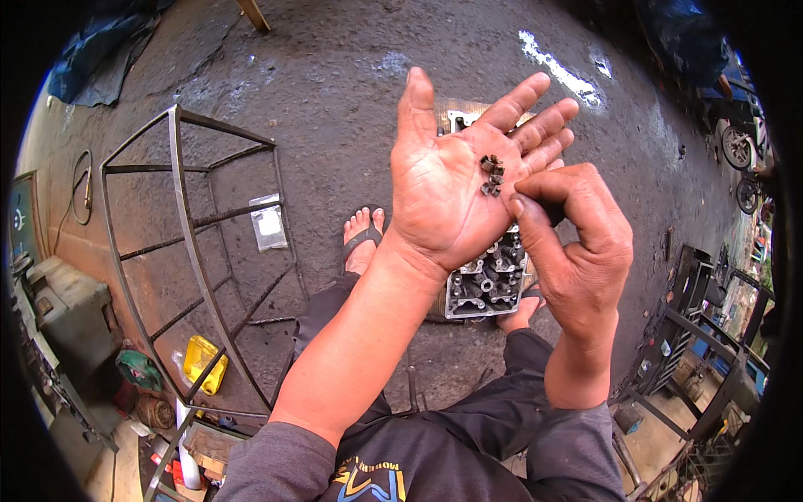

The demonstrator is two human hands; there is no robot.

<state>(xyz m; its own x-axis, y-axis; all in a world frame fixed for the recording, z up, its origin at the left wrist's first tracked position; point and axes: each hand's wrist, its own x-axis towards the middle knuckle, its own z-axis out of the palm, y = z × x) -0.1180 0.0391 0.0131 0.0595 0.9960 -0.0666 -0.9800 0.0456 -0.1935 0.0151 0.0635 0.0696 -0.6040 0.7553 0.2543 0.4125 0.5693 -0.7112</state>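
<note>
Fingers [581, 194] near metal bits [492, 174]; rough grey floor [326, 134].

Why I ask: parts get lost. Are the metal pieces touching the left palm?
Touching: the head view shows the metal pieces lying on the left palm.

Upturned left hand [447, 180] bearing small metal pieces [491, 166], right hand [583, 233] alongside, engine casting [486, 285] below
</note>
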